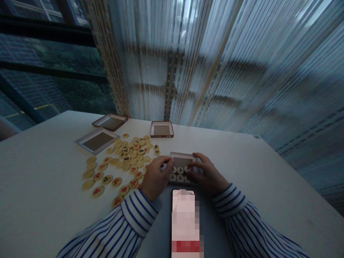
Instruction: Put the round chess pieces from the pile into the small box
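A small open box (183, 162) lies in front of me, with two rows of round Chinese chess pieces (180, 170) in its near part, black characters facing up. My left hand (157, 176) is at the box's left side, thumb and forefinger pinched together; what is between them, if anything, is hidden. From the right, my right hand (208, 173) reaches over the box's side. Its forefinger bends at the far right corner, while other fingertips and the thumb rest by the right-hand pieces, partly covering them. Left of the box, many loose Chinese chess pieces (133, 162) lie scattered, some face down.
A phone (185, 218) with a lit, blurred screen lies between my forearms. Farther back are a grey-rimmed tray (80, 140), a brown-edged box part (118, 127) and another small open box part (161, 135). String curtains (172, 71) hang beyond the white table (242, 161).
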The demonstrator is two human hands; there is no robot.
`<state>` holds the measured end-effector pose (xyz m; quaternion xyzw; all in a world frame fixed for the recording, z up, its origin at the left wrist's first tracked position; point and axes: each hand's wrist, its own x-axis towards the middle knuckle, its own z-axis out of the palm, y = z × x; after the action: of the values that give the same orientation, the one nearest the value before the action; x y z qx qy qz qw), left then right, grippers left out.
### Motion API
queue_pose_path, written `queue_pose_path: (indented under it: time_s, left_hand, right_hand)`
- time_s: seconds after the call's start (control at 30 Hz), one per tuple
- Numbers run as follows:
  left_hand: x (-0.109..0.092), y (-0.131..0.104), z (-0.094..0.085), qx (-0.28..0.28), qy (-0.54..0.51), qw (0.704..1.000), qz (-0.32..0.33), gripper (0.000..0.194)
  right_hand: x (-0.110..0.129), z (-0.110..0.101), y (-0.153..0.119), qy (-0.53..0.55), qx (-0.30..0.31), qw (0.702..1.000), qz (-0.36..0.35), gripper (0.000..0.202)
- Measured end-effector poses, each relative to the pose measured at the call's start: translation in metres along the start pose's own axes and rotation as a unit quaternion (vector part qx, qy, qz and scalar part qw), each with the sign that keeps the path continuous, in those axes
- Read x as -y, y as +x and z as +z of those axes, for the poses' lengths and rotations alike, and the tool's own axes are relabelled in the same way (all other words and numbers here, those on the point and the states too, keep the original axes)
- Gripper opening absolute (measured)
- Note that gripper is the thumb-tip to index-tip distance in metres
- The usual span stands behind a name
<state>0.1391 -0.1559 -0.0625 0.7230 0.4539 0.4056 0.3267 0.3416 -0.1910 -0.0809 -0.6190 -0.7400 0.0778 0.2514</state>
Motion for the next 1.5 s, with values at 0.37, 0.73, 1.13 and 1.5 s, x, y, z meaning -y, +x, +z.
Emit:
queue_pose_path:
  time_s: [0.37,0.73,1.13,1.5]
  left_hand:
    - [0.0036,0.0009,0.0008,-0.003,0.000,1.000,0.006,0.024]
    - [0.0024,-0.0002,0.0004,-0.005,0.005,1.000,0.005,0.024]
    - [0.0028,0.0001,-0.0002,-0.001,0.015,1.000,0.002,0.025]
    - [0.0032,0.0005,-0.0003,0.005,0.017,1.000,0.003,0.026]
  right_hand:
    - [0.0014,-0.0008,0.0008,-0.034,0.009,0.999,0.014,0.026]
    - [0.0002,-0.0004,-0.0014,-0.033,0.003,0.999,0.006,0.022]
    - [0.0000,-0.0012,-0.0019,-0.025,-0.002,1.000,-0.002,0.018]
    - [0.0031,-0.0014,-0.0023,-0.028,-0.005,1.000,0.009,0.017]
